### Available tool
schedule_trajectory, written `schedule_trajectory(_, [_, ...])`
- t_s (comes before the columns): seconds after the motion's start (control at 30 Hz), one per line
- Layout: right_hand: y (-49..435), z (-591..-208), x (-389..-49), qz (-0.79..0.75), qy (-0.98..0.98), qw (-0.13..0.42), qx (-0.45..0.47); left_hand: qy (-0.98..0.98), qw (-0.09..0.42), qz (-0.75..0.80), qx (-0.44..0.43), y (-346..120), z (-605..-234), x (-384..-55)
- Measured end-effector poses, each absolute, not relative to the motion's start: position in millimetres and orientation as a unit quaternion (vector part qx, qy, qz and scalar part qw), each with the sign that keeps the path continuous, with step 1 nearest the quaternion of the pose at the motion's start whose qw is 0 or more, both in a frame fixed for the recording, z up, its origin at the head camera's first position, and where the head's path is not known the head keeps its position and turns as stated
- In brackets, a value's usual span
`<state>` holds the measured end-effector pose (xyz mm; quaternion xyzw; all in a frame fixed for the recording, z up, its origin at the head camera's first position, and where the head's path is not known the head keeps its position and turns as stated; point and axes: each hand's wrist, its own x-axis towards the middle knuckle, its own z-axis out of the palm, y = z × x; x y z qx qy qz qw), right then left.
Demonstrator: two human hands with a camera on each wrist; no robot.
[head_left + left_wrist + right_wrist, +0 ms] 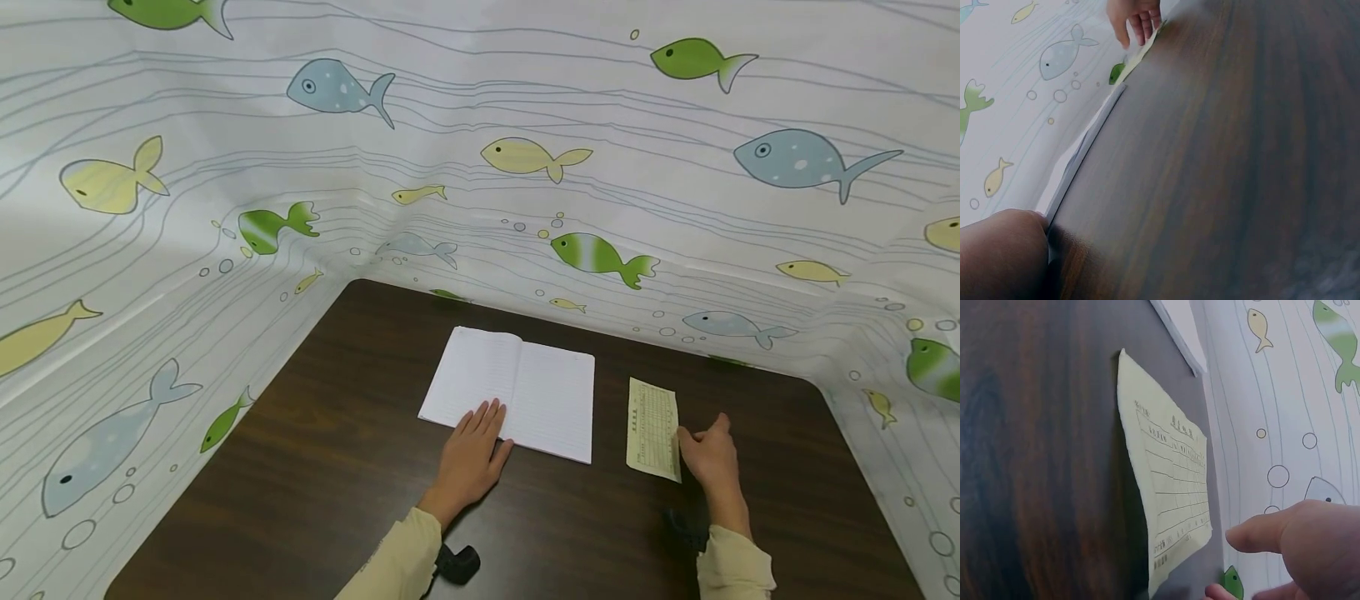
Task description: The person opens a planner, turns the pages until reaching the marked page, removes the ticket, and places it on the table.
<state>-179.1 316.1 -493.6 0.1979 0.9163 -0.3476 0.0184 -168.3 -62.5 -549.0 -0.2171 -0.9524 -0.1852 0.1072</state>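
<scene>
An open notebook (555, 392) with ruled white pages lies on the dark wooden table. My left hand (468, 458) rests on its lower edge near the fold, fingers straight across the left page. To the right of the notebook is a pale yellow paper slip (652, 429) printed with a table. My right hand (708, 454) is at the slip's right edge. In the right wrist view its thumb (1260, 534) points at the slip's edge with a small gap, and the fingers are partly out of frame below. The slip's near corners lift slightly off the table.
A white sheet with printed fish (592, 250) hangs as a wall around the back and sides of the table (322, 417). Black camera mounts (457, 565) sit at the wrists, by the cream sleeves.
</scene>
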Motion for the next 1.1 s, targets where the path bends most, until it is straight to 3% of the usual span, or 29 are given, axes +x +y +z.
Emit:
schedule_trajectory(0.13, [314.6,-490.6,-178.1,-0.319,0.935,0.02,0.153,-0.953,0.099,-0.186,-0.217,-62.6,-548.9,-168.7])
schedule_trajectory(0.4, [303.2,-496.2,-182.8,-0.27,0.96,0.074,-0.019,-0.953,0.104,-0.187,-0.215,-63.7,-549.8,-168.8])
schedule_trajectory(0.77, [299.9,-501.5,-182.6,-0.245,0.963,0.103,-0.053,-0.952,0.106,-0.194,-0.213,-61.7,-551.7,-169.9])
schedule_trajectory(1.1, [271.2,-479.8,-178.1,-0.299,0.952,0.033,-0.055,-0.955,0.086,-0.187,-0.213,-62.4,-549.2,-170.0])
